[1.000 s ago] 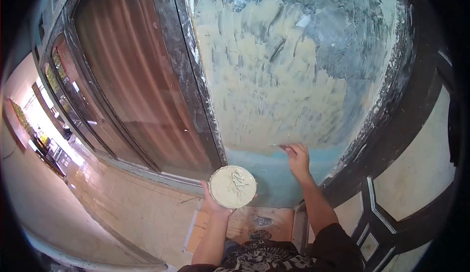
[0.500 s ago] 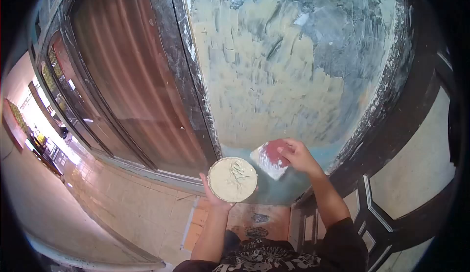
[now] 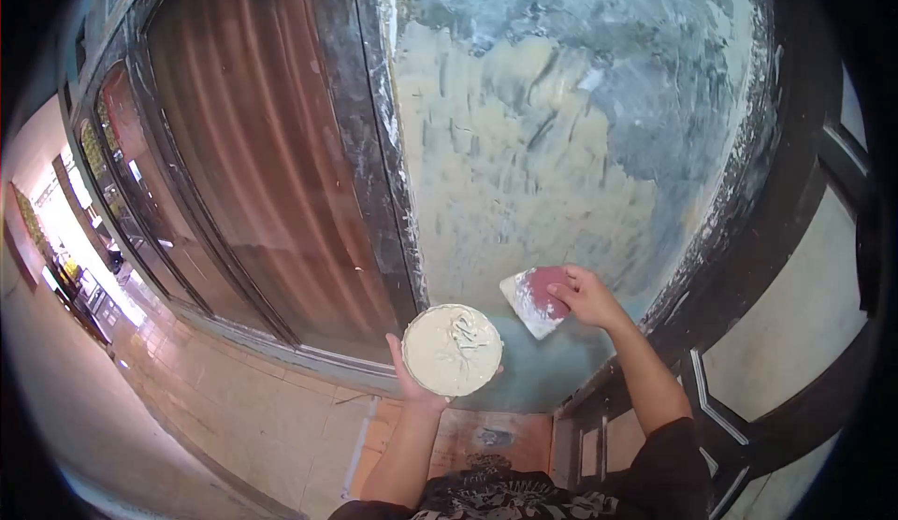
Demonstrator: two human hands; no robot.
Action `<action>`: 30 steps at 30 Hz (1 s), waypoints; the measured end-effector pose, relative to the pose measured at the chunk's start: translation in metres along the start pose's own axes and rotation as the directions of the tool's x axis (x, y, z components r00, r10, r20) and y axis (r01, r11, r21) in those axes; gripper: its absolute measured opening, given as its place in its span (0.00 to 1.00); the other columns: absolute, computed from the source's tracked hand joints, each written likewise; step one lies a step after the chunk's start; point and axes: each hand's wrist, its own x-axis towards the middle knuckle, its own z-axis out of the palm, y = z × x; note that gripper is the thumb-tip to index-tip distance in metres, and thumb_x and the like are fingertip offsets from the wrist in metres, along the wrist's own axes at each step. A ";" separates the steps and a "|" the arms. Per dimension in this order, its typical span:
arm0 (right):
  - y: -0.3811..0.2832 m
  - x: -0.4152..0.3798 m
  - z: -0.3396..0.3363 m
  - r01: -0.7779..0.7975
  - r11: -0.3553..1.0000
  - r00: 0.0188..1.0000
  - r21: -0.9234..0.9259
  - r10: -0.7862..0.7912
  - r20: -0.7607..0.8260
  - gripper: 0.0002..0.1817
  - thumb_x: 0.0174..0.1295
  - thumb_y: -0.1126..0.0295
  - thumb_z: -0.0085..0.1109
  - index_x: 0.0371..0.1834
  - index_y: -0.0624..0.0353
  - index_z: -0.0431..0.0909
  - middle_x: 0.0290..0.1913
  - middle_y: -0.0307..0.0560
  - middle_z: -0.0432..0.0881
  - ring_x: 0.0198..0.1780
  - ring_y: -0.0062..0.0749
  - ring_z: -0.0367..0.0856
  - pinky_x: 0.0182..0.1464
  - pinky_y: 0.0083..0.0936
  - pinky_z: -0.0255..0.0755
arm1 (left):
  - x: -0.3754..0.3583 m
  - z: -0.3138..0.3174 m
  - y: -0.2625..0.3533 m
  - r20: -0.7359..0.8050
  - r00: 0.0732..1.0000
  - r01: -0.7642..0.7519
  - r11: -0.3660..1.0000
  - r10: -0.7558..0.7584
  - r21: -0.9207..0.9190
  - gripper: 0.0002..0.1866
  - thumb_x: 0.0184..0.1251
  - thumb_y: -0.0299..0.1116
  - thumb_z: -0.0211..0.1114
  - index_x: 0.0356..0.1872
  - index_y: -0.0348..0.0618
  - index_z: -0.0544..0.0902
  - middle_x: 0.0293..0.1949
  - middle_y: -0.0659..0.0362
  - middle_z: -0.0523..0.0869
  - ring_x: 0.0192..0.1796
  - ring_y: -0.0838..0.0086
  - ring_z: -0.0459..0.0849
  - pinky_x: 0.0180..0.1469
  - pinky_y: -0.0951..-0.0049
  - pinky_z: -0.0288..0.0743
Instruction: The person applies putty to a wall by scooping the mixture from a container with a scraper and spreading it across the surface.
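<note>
My left hand [image 3: 418,380] supports a round tub of cream-coloured putty [image 3: 444,356] from below, its thumb along the left side and the other fingers mostly hidden. The putty has a swirled, dug-up patch at the upper right. In my right hand [image 3: 589,300] is a red putty spreader [image 3: 545,288], gripped between thumb and fingers. White putty smears its face and lower left edge. The spreader is just in front of the lower part of a wall panel [image 3: 524,165], apart from the tub. Patchy cream putty covers much of that blue-grey panel.
Left of the panel is a dark-framed window [image 3: 271,146] with a reddish-brown curtain behind glass. A dark wooden door with pale panels [image 3: 786,333] stands at the right. Tiled floor [image 3: 253,398] runs away to the left. Orange-brown cardboard [image 3: 374,436] lies near my feet.
The view has shifted slightly, so the wall and window appear farther right and lower. The spreader and tub are a little farther apart. Both hands keep their holds.
</note>
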 end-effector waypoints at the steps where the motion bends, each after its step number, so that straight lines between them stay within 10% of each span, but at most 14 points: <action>1: -0.008 -0.001 0.000 0.020 0.997 1.000 -0.076 -0.019 0.017 0.13 0.70 0.78 0.63 0.56 0.65 0.82 0.44 0.44 0.90 0.47 0.28 0.86 0.48 0.25 0.80 | 0.000 0.009 0.004 0.020 1.000 0.009 1.000 -0.009 -0.012 0.53 0.67 0.83 0.39 0.79 0.48 0.65 0.78 0.47 0.66 0.75 0.37 0.68 0.67 0.13 0.60; 3: -0.043 -0.008 0.004 0.320 0.858 0.947 -0.403 -0.281 0.153 0.17 0.65 0.79 0.64 0.57 0.61 0.82 0.47 0.42 0.90 0.50 0.33 0.86 0.50 0.29 0.80 | 0.007 0.016 0.010 -0.055 0.998 -0.012 1.000 0.013 0.017 0.55 0.65 0.85 0.38 0.79 0.50 0.65 0.79 0.45 0.64 0.75 0.32 0.66 0.64 0.08 0.57; 4: -0.061 -0.013 0.007 0.569 0.538 0.818 -0.622 -0.451 0.357 0.21 0.60 0.79 0.66 0.58 0.56 0.83 0.50 0.41 0.90 0.54 0.37 0.85 0.51 0.33 0.80 | 0.009 0.022 0.013 -0.053 0.999 -0.010 1.000 0.011 0.016 0.55 0.65 0.85 0.38 0.79 0.50 0.65 0.79 0.45 0.64 0.75 0.32 0.66 0.64 0.08 0.57; 5: -0.077 -0.015 0.012 0.567 0.538 0.818 -0.624 -0.452 0.355 0.21 0.60 0.79 0.66 0.58 0.56 0.83 0.50 0.41 0.90 0.54 0.37 0.85 0.51 0.33 0.80 | 0.010 0.029 0.017 -0.024 1.000 0.000 1.000 0.000 -0.004 0.56 0.65 0.85 0.38 0.80 0.49 0.64 0.80 0.44 0.63 0.75 0.32 0.65 0.64 0.08 0.57; 7: -0.102 -0.020 0.024 0.787 0.119 0.546 -0.605 -0.592 0.593 0.24 0.54 0.75 0.66 0.58 0.49 0.84 0.56 0.37 0.88 0.61 0.43 0.82 0.55 0.40 0.79 | 0.013 0.035 0.024 -0.007 1.000 0.015 1.000 -0.015 -0.021 0.57 0.65 0.85 0.38 0.80 0.47 0.63 0.80 0.43 0.62 0.76 0.32 0.65 0.65 0.08 0.56; 11: -0.127 -0.029 0.040 0.793 -0.074 0.485 -0.605 -0.526 0.699 0.20 0.60 0.68 0.63 0.57 0.47 0.84 0.59 0.36 0.86 0.63 0.42 0.81 0.57 0.40 0.78 | 0.023 0.023 0.036 -0.065 0.998 -0.022 1.000 0.021 -0.022 0.55 0.68 0.83 0.38 0.79 0.43 0.64 0.78 0.43 0.66 0.75 0.38 0.68 0.71 0.21 0.62; 18: -0.136 -0.034 0.052 0.784 -0.119 0.504 -0.609 -0.449 0.738 0.22 0.59 0.69 0.62 0.59 0.47 0.83 0.60 0.36 0.85 0.65 0.43 0.79 0.61 0.38 0.75 | 0.018 0.036 0.038 -0.057 0.998 -0.009 0.998 0.013 0.069 0.52 0.71 0.80 0.38 0.75 0.42 0.70 0.72 0.47 0.75 0.71 0.49 0.76 0.72 0.44 0.72; 30: -0.118 -0.043 0.067 0.761 -0.083 0.542 -0.644 -0.466 0.700 0.22 0.60 0.69 0.61 0.60 0.45 0.83 0.61 0.35 0.85 0.63 0.40 0.79 0.59 0.38 0.75 | 0.017 0.036 0.040 -0.007 0.998 0.069 0.996 -0.069 0.053 0.55 0.69 0.82 0.37 0.75 0.40 0.70 0.72 0.46 0.76 0.70 0.50 0.78 0.71 0.46 0.73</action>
